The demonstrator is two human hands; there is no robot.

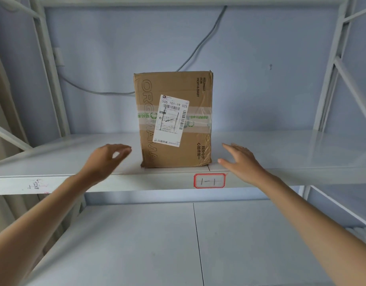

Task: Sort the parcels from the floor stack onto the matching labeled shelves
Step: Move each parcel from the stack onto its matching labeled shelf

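One parcel is stood upright at the shelf's near edge; left hand and right hand are held beside it, fingers released, not touching.

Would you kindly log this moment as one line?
parcel: upright on shelf | left hand: open, apart | right hand: open, apart

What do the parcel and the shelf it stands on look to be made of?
Parcel: brown corrugated cardboard, matte, with creased corners, glossy clear tape and a white paper shipping label. Shelf: seemingly painted sheet metal, smooth pale grey with a soft sheen and a thin folded front edge; the metal is only a guess.
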